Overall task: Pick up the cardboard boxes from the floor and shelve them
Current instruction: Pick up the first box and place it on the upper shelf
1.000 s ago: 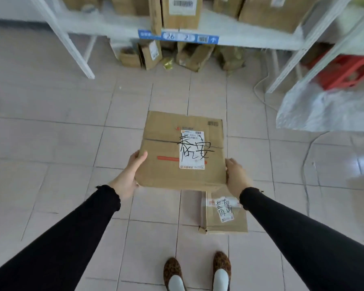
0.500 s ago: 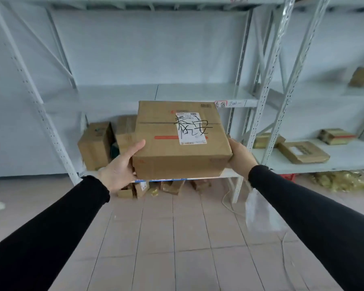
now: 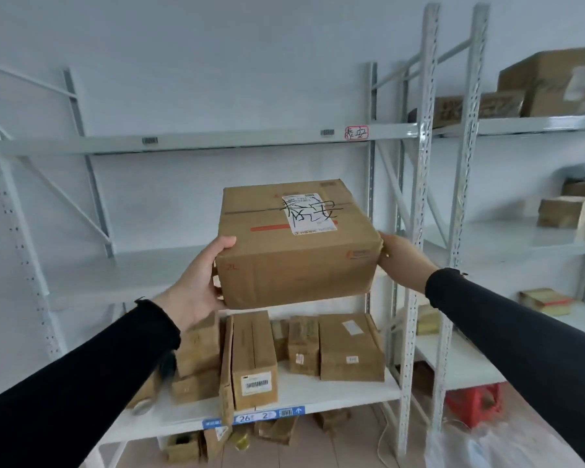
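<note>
A brown cardboard box (image 3: pixel 294 251) with a white label and black handwriting is held up in front of me at chest height. My left hand (image 3: pixel 200 282) grips its left side, thumb on the top edge. My right hand (image 3: pixel 397 253) presses against its right side. The box hangs in front of the middle shelf (image 3: pixel 142 271) of a white metal rack, whose board is bare on the left. Above it runs an upper shelf (image 3: pixel 217 140) with a red-written tag.
The lower shelf (image 3: pixel 335 395) holds several cardboard boxes (image 3: pixel 350 346). More small boxes lie on the floor under it. A second rack on the right carries boxes (image 3: pixel 563 212) on several levels. A red stool (image 3: pixel 475 403) and a white plastic bag (image 3: pixel 507 447) sit at the lower right.
I have lifted the box from the floor and raised my view from the floor to the rack. The box is now higher, level with the middle shelf, and closer to the rack.
</note>
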